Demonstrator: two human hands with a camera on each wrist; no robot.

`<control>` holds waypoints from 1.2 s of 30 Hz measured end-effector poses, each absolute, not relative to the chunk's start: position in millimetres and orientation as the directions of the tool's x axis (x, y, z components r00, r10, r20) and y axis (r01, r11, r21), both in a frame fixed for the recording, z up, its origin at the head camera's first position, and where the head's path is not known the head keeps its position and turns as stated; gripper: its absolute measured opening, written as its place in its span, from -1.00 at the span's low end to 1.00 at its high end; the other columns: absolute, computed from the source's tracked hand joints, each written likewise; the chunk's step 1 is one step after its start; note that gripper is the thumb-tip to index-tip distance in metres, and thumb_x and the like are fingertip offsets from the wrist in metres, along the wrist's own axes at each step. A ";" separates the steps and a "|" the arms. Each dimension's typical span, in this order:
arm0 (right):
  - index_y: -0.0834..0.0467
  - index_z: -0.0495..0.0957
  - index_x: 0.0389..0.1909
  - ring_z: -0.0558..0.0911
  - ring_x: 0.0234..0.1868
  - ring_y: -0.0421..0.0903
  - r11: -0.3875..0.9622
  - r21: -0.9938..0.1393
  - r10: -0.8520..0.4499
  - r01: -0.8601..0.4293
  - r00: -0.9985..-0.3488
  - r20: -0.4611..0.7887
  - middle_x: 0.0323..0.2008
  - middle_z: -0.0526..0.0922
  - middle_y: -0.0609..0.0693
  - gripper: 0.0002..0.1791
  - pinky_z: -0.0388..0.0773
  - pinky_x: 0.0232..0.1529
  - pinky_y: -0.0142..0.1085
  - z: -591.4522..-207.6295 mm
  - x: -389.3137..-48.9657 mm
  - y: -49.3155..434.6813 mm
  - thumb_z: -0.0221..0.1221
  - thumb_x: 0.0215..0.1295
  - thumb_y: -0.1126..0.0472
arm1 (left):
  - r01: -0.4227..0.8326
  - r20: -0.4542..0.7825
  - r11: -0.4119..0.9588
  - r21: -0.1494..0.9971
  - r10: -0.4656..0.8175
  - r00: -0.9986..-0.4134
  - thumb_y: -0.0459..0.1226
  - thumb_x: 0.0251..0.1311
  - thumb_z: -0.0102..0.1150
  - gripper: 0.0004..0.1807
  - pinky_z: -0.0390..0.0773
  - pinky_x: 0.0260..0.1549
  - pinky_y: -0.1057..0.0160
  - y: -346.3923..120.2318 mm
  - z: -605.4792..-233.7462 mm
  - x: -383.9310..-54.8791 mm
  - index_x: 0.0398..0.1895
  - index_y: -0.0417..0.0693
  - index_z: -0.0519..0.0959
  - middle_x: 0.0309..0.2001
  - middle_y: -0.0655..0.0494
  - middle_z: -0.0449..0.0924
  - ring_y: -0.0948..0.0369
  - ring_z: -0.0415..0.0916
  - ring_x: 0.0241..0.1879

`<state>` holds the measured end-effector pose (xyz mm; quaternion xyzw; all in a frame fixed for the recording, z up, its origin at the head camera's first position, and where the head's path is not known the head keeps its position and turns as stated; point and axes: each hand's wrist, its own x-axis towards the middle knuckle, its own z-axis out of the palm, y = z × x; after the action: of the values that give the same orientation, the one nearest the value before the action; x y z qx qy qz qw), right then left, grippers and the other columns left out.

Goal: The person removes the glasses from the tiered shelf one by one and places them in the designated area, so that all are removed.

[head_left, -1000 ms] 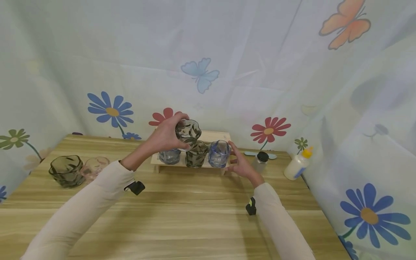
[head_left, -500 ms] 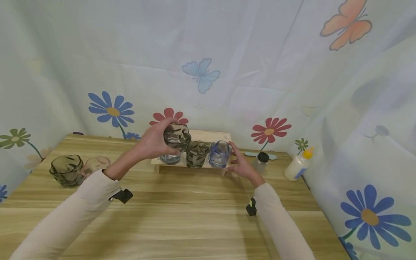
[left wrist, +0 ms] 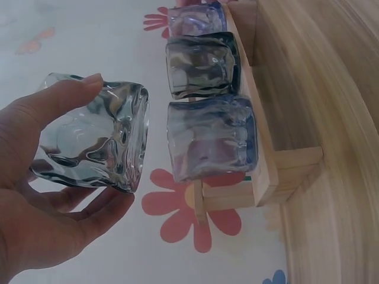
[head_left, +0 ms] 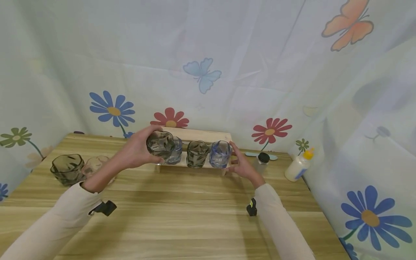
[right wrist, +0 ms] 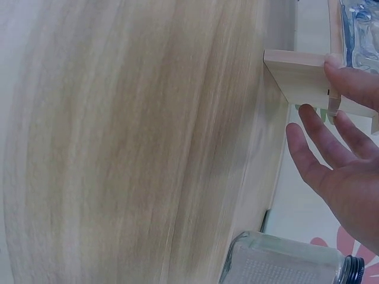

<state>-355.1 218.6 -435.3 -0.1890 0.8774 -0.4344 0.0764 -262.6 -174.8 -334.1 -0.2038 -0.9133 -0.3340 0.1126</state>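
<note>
My left hand (head_left: 134, 148) grips a smoky grey drinking glass (left wrist: 95, 133), thumb on one side and fingers on the other. It is held in the air at the left end of a small wooden rack (head_left: 208, 135), partly overlapping a pale blue glass (left wrist: 210, 139) in the head view. A dark smoky glass (head_left: 197, 154) and a blue glass (head_left: 220, 154) also stand on the rack. My right hand (head_left: 242, 164) is at the rack's right end beside the blue glass; its thumb touches the rack's corner, and the other fingers are loosely extended.
A dark green-grey glass (head_left: 67, 169) and a pink glass (head_left: 94, 165) stand on the table at left, the pink one partly behind the left forearm. A black-lidded jar (right wrist: 284, 260) and a yellow-capped glue bottle (head_left: 297, 167) are at right. A flowered curtain hangs behind.
My left hand has carried the smoky glass leftward and down, from above the rack's middle to its left end, uncovering more of the pale blue glass. The right hand has stayed put.
</note>
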 end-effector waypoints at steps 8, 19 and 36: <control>-0.13 -0.22 0.62 0.51 0.19 0.49 0.548 -0.785 -0.407 -0.288 -0.912 0.051 0.42 0.24 0.42 0.21 0.58 0.09 0.16 -436.2 -356.4 220.8 0.34 0.14 0.49 | 0.430 0.337 0.698 0.573 0.277 -0.900 -0.29 -0.27 0.65 0.03 0.51 0.00 -0.24 -194.0 -342.0 -252.8 0.36 -0.10 0.28 0.13 -0.22 0.52 -0.14 0.50 0.07; -0.10 -0.20 0.62 0.52 0.18 0.48 0.561 -0.776 -0.405 -0.290 -0.913 0.049 0.42 0.25 0.42 0.21 0.57 0.10 0.16 -436.7 -355.4 220.4 0.34 0.13 0.50 | 0.382 0.285 0.710 0.592 0.259 -0.923 -0.22 -0.23 0.66 0.03 0.55 -0.10 -0.20 -218.3 -357.4 -248.2 0.37 -0.10 0.27 0.05 -0.26 0.55 -0.16 0.54 0.00; -0.16 -0.21 0.61 0.53 0.18 0.45 0.565 -0.775 -0.401 -0.283 -0.915 0.042 0.43 0.25 0.40 0.22 0.57 0.11 0.15 -434.9 -356.3 219.6 0.35 0.13 0.49 | 0.358 0.241 0.746 0.562 0.267 -0.933 -0.23 -0.23 0.65 0.04 0.54 -0.13 -0.23 -238.2 -379.3 -255.5 0.38 -0.21 0.28 0.10 -0.29 0.48 -0.21 0.49 0.04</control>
<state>-356.3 219.6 -434.9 -0.1939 0.8818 -0.4244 0.0693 -255.5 -238.2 -379.3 -0.1680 -0.9314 -0.3146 0.0724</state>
